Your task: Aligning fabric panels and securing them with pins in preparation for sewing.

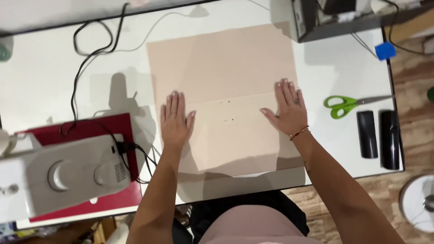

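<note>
Your left hand lies flat and spread, fingers together and thumb out, pressing the left edge of the beige fabric a little left of the frame's centre. Your right hand is just as flat and open on the fabric's right edge, right of centre, with a thin red bracelet at the wrist. Neither hand grips anything; both only press down.

The likeliest trouble, as I judge it: if one palm pushes harder or slides, the folded-over lower layer could skew against the layer beneath, so the edges stop matching. The near edge of the cloth reaches the front lip of the white table, so a tug toward you could pull it over. The black cable looping in the upper left and the sewing machine at lower left sit close to your left forearm and could snag.

The fabric is a pale peach rectangle in the middle of the frame, smooth and matte, with a horizontal fold line between your hands and a few tiny dark specks near its centre. The lower folded part looks slightly lighter.

Green-handled scissors and two dark cylinders lie well apart at the right.
</note>
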